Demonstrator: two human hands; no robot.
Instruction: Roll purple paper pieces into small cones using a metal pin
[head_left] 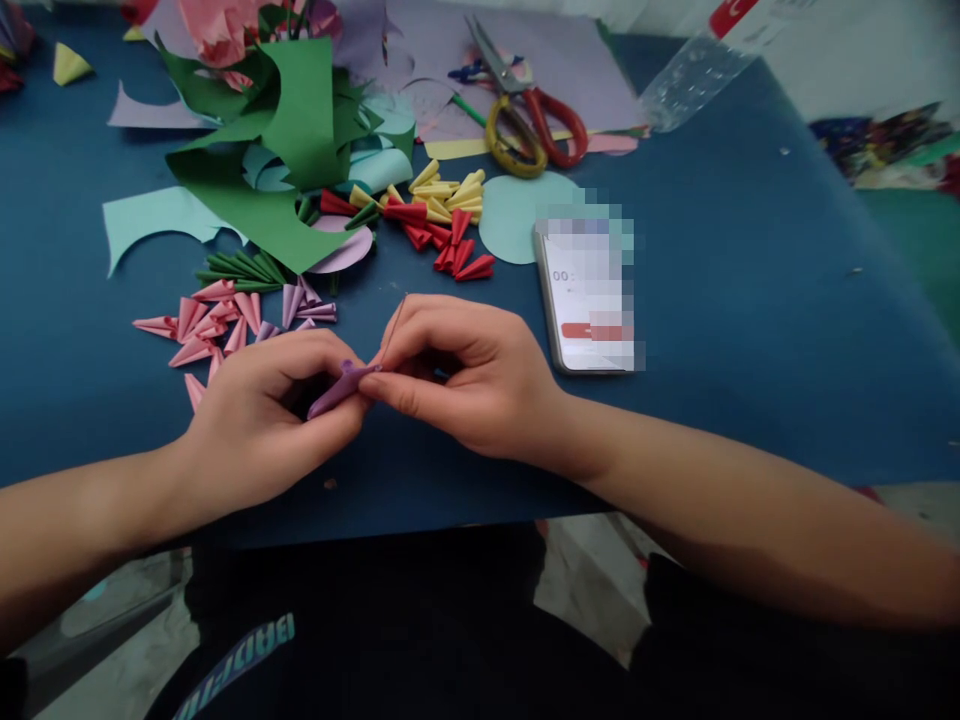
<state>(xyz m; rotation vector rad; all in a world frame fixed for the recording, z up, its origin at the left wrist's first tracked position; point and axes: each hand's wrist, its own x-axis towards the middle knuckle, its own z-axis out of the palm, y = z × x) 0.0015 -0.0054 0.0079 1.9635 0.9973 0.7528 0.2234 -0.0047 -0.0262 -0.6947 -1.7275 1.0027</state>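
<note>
- A dark blue table [750,330] fills the head camera's view, its far half strewn with cut paper and its near edge running just under the person's forearms.
- The left hand [262,425] rests on the table with fingers curled in, thumb and forefinger pinched on a small folded purple paper piece [339,388] that points up to the right.
- The right hand [465,375] meets it from the other side, fingertips pressed together at the tip of the same piece; a thin needle-like thing [393,325] sticks up from that pinch, too fine to name for sure.
- The purple piece sits between the two hands, low over the near middle of the table.
- Just behind the left hand lie pink folded pieces [202,325], with a few purple folded pieces [304,305] beside them and green folded pieces [236,270] a little further back.
- Further back, red folded pieces [439,235] and yellow folded pieces [446,190] lie close together.
- A big curled sheet of green paper [285,140] lies over pale blue scraps [146,220].
- A phone [589,295] lies face up near the right hand, its screen blurred.
- Scissors [529,115] with one red and one yellow handle rest on lilac paper [427,50] at the far edge, with a clear plastic bottle [697,65] to their right.
</note>
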